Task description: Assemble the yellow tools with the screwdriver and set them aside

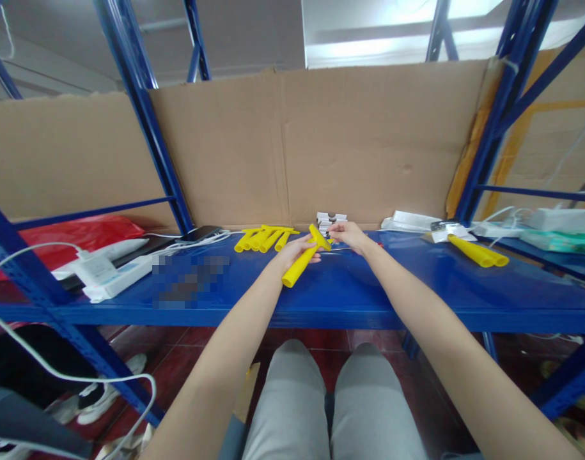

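Note:
My left hand [295, 250] is closed around a yellow T-shaped plastic tool [300, 267] with a tapered handle. The handle's wide end points down toward me, and the crosspiece is at the top. Just right of that crosspiece is my right hand [350, 235], its thumb and fingertips pinched together; whatever they hold is too small to make out. Small white boxes [331, 218] are stacked behind my right fingers. Left of my hands, several similar yellow tools [263, 239] lie side by side on the blue shelf [254, 294].
Yellow handles [479, 252] lie at the right by a white packet [412, 221]. A power strip [124, 278] with a plugged-in charger [98, 265] and white cables sits at the left, near a red bag [81, 231]. Cardboard [369, 140] stands behind; blue posts [151, 128] flank the shelf.

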Demonstrator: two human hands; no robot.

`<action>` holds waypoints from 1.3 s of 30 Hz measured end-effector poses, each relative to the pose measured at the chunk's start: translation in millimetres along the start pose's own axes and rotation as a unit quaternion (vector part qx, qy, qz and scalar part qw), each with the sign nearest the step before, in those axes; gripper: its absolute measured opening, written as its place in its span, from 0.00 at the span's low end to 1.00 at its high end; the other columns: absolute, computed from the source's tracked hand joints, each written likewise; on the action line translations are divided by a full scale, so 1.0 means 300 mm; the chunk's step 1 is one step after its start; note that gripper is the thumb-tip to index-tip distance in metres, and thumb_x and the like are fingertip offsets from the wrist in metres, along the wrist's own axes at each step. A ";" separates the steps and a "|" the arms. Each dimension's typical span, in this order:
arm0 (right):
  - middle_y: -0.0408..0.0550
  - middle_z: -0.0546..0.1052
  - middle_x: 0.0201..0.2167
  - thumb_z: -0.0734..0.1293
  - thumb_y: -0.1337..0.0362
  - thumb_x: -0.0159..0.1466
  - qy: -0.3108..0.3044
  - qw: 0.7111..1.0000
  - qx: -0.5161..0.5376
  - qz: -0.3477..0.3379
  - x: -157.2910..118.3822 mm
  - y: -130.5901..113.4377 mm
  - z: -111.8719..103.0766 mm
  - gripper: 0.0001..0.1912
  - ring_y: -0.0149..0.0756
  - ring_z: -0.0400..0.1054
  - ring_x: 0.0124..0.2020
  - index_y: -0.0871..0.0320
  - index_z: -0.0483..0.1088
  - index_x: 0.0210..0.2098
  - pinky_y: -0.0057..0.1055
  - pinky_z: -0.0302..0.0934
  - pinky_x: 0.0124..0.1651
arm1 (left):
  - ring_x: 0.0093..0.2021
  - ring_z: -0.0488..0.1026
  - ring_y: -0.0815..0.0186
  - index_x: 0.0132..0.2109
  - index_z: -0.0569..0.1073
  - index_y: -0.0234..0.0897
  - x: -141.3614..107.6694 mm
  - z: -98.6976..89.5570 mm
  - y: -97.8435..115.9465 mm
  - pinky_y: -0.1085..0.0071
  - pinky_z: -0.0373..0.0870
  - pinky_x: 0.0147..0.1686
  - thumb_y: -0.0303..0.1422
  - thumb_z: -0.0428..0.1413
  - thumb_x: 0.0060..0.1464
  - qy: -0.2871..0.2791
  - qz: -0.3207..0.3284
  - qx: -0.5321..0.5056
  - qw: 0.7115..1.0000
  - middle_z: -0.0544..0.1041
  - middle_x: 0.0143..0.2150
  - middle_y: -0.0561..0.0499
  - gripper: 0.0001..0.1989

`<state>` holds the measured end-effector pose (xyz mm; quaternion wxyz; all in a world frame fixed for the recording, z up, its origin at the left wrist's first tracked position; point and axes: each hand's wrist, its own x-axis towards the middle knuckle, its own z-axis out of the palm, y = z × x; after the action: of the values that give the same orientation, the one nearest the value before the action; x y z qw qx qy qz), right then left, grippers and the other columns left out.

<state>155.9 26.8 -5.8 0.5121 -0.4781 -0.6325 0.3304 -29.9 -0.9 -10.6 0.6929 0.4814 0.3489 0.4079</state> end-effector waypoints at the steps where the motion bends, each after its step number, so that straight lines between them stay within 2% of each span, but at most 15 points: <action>1: 0.43 0.78 0.28 0.68 0.75 0.55 -0.004 1.000 0.005 -0.010 -0.002 -0.006 0.004 0.05 0.27 0.70 0.29 0.60 0.72 0.31 0.27 0.68 0.38 | 0.29 0.79 0.68 0.68 0.56 0.40 -0.004 0.003 0.001 0.73 0.78 0.29 0.19 0.52 0.56 -0.008 0.000 -0.009 1.000 0.79 0.45 0.40 0.35; 5: 0.44 0.79 0.32 0.69 0.71 0.57 -0.033 0.999 -0.002 -0.026 -0.011 -0.018 0.020 0.04 0.28 0.71 0.31 0.60 0.73 0.33 0.25 0.66 0.38 | 0.31 0.79 0.67 0.68 0.56 0.40 -0.008 0.007 0.002 0.73 0.78 0.30 0.17 0.50 0.57 -0.024 -0.020 -0.023 0.999 0.79 0.43 0.42 0.33; 11: 0.43 0.79 0.31 0.68 0.72 0.57 -0.038 0.999 -0.004 -0.037 -0.011 -0.005 0.046 0.03 0.28 0.71 0.31 0.59 0.73 0.32 0.26 0.66 0.40 | 0.33 0.80 0.64 0.67 0.56 0.39 0.000 -0.003 0.002 0.70 0.79 0.32 0.17 0.51 0.57 -0.033 -0.038 -0.026 0.998 0.79 0.44 0.41 0.34; 18: 0.43 0.78 0.31 0.71 0.68 0.53 -0.045 0.995 0.056 -0.072 0.005 0.012 0.062 0.03 0.30 0.71 0.33 0.58 0.72 0.28 0.30 0.66 0.44 | 0.31 0.79 0.67 0.67 0.56 0.39 -0.009 0.005 0.006 0.72 0.78 0.32 0.16 0.49 0.57 -0.032 -0.035 -0.026 0.999 0.79 0.43 0.43 0.33; 25: 0.42 0.77 0.29 0.72 0.66 0.51 -0.035 0.991 0.089 -0.093 0.017 0.026 0.086 0.06 0.31 0.70 0.32 0.58 0.72 0.28 0.32 0.65 0.45 | 0.31 0.79 0.66 0.66 0.59 0.37 -0.011 0.006 0.011 0.70 0.79 0.34 0.16 0.50 0.56 -0.028 -0.023 -0.048 0.998 0.79 0.43 0.42 0.31; 34: 0.43 0.77 0.30 0.69 0.66 0.53 -0.014 0.988 0.065 -0.139 0.023 0.033 0.098 0.05 0.31 0.69 0.33 0.57 0.71 0.30 0.33 0.64 0.45 | 0.31 0.79 0.66 0.65 0.61 0.36 -0.022 0.020 0.018 0.72 0.78 0.33 0.15 0.48 0.56 -0.021 -0.013 -0.052 0.998 0.80 0.41 0.43 0.30; 39: 0.45 0.77 0.32 0.66 0.66 0.54 0.001 0.984 0.026 -0.178 0.013 0.022 0.111 0.04 0.33 0.70 0.36 0.57 0.71 0.31 0.34 0.64 0.45 | 0.30 0.78 0.66 0.64 0.63 0.35 -0.025 0.020 0.022 0.70 0.78 0.35 0.16 0.48 0.56 -0.030 -0.012 -0.048 0.998 0.80 0.38 0.44 0.30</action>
<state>125.6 34.9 -19.0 0.5759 -0.3446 -0.6980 0.2498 -29.3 -8.6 -1.8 0.7301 0.4557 0.3133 0.4014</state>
